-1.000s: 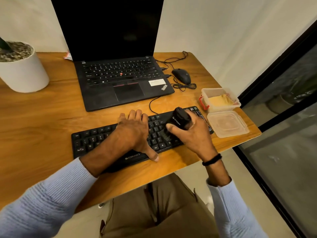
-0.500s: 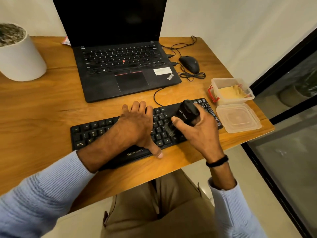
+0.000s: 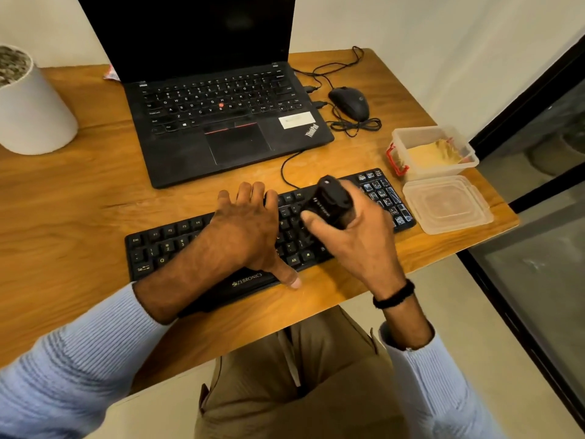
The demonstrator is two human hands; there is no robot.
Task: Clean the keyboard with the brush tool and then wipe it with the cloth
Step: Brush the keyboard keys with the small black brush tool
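Note:
A black external keyboard (image 3: 164,248) lies slanted along the front of the wooden desk (image 3: 63,217). My left hand (image 3: 243,229) rests flat on its middle keys, fingers spread, thumb over the front edge. My right hand (image 3: 354,239) is closed around a black brush tool (image 3: 329,199), held tilted over the keys right of centre; its bristles are hidden under my hand. A yellow cloth (image 3: 432,153) sits inside an open clear plastic box (image 3: 468,150) at the right edge of the desk.
An open black laptop (image 3: 221,122) stands behind the keyboard. A black wired mouse (image 3: 349,103) with a coiled cable lies to its right. The box's clear lid (image 3: 448,204) rests beside the keyboard's right end. A white plant pot (image 3: 28,112) stands far left.
The brush tool in my right hand has shifted a little along the right-centre keys. My left hand stays pressed on the keyboard. The head camera has moved slightly.

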